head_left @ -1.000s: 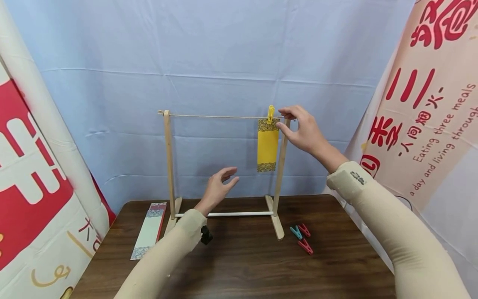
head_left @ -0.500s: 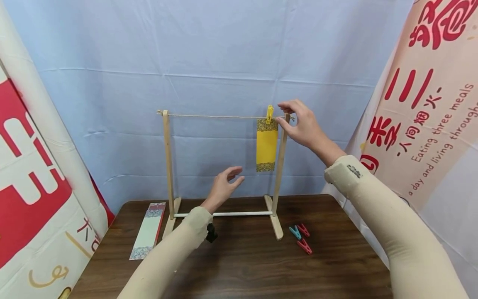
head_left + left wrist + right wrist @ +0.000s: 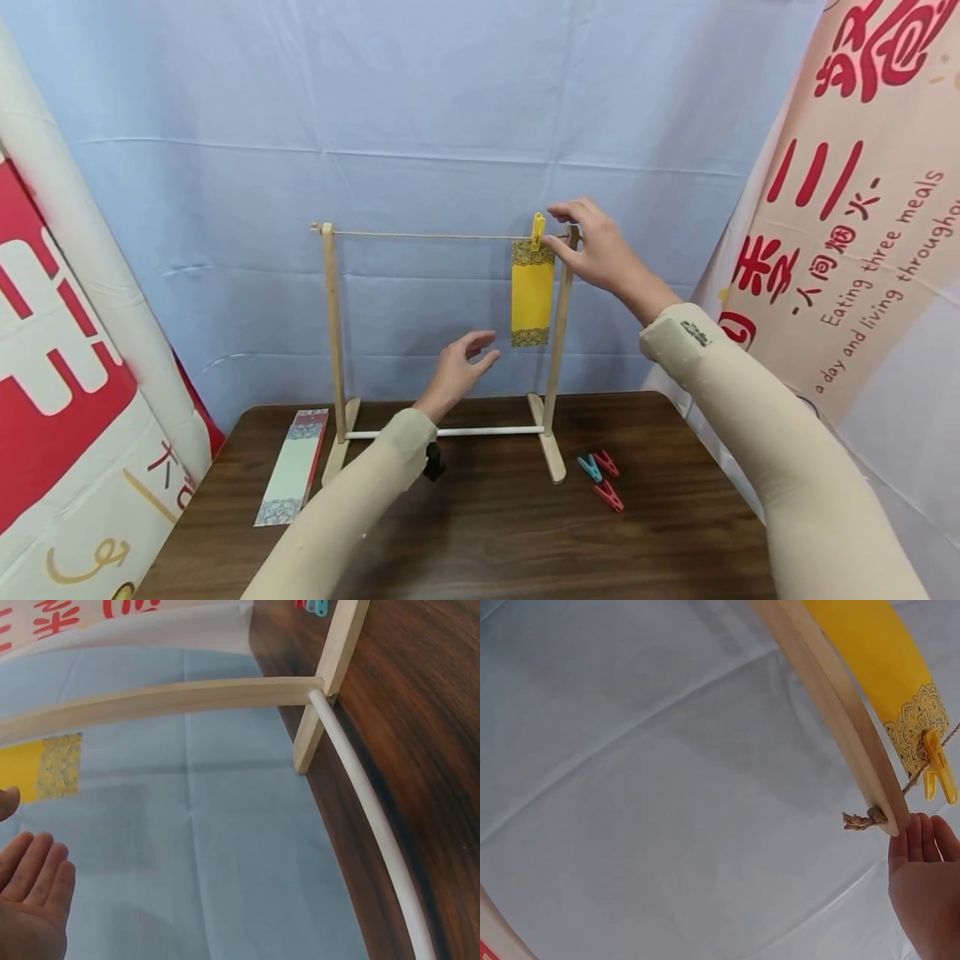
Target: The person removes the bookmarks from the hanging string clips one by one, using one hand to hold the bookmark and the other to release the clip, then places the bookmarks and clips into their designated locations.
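A yellow card (image 3: 531, 296) with patterned bands at both ends hangs from a thin string (image 3: 435, 237), held by a yellow clothespin (image 3: 537, 232). My right hand (image 3: 597, 254) is just right of that clothespin, thumb and fingers parted with nothing between them. In the right wrist view its fingertips lie beside the top of the wooden post (image 3: 855, 727), and the clothespin (image 3: 934, 765) stands apart from them. Lower down, my left hand (image 3: 457, 371) hovers left of the card's bottom edge, fingers extended and thumb apart, holding nothing.
The string runs between two wooden posts (image 3: 333, 325) of a rack, joined low by a white rod (image 3: 487, 431). Pale patterned cards (image 3: 288, 467) lie left on the dark table (image 3: 487, 533). A blue clothespin (image 3: 589, 467) and two red clothespins (image 3: 608, 496) lie right.
My left hand has moved right, nearer the hanging card. The right hand has shifted slightly left, closer to the yellow clothespin. The card and clothespin still hang on the string.
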`<control>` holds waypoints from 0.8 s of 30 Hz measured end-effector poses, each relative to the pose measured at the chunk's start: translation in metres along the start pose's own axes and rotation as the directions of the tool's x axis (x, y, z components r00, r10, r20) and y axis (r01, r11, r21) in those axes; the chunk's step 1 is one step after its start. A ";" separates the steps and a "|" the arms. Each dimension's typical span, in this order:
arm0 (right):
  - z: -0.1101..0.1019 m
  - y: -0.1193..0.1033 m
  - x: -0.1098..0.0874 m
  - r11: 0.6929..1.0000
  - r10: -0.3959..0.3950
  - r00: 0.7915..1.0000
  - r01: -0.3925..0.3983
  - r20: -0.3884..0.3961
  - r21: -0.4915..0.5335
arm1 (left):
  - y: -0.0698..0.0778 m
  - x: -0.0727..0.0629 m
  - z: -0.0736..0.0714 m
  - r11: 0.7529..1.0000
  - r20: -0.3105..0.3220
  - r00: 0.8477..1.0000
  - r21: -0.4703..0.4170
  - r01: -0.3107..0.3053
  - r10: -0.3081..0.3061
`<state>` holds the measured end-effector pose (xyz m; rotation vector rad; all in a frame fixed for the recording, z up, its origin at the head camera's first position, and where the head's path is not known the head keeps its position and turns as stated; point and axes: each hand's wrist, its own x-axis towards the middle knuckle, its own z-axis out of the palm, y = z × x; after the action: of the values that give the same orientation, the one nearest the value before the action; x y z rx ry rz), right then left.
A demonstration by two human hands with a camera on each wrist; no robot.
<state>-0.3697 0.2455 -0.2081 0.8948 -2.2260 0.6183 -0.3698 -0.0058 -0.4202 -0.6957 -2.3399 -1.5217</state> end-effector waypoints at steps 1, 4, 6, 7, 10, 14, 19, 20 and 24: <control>0.000 0.000 0.001 1.000 0.007 1.000 -0.007 0.008 0.003 | 0.001 0.001 0.000 1.000 0.004 1.000 0.000 -0.001 0.001; 0.002 0.000 0.005 0.999 0.033 0.999 -0.033 0.028 0.007 | 0.004 0.004 0.002 1.000 0.019 1.000 -0.002 -0.008 0.008; 0.003 0.000 0.008 0.999 0.052 0.998 -0.053 0.045 0.006 | 0.005 0.006 0.003 1.000 0.025 1.000 -0.001 -0.011 0.011; 0.003 0.000 0.009 0.998 0.062 0.997 -0.063 0.055 0.005 | 0.006 0.008 0.004 1.000 0.026 1.000 -0.005 -0.013 0.013; 0.004 -0.002 0.013 0.996 0.091 0.992 -0.092 0.088 0.002 | 0.006 0.011 0.007 1.000 0.029 1.000 -0.017 -0.009 0.009; 0.005 -0.003 0.017 0.992 0.125 0.985 -0.127 0.118 0.007 | 0.007 0.014 0.009 1.000 0.034 0.999 -0.027 0.004 -0.003; 0.005 -0.004 0.021 0.987 0.155 0.979 -0.159 0.129 0.019 | 0.008 0.018 0.012 0.999 0.047 0.999 -0.033 0.006 -0.004; 0.005 -0.004 0.021 0.986 0.160 0.978 -0.164 0.132 0.020 | 0.008 0.018 0.012 0.999 0.051 0.999 -0.038 0.006 -0.004; 0.006 -0.004 0.022 0.983 0.180 0.973 -0.184 0.142 0.018 | 0.008 0.020 0.014 0.999 0.065 0.998 -0.051 0.005 -0.002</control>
<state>-0.3812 0.2298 -0.1951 0.7752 -2.4500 0.6950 -0.3820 0.0146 -0.4099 -0.7640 -2.3577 -1.5880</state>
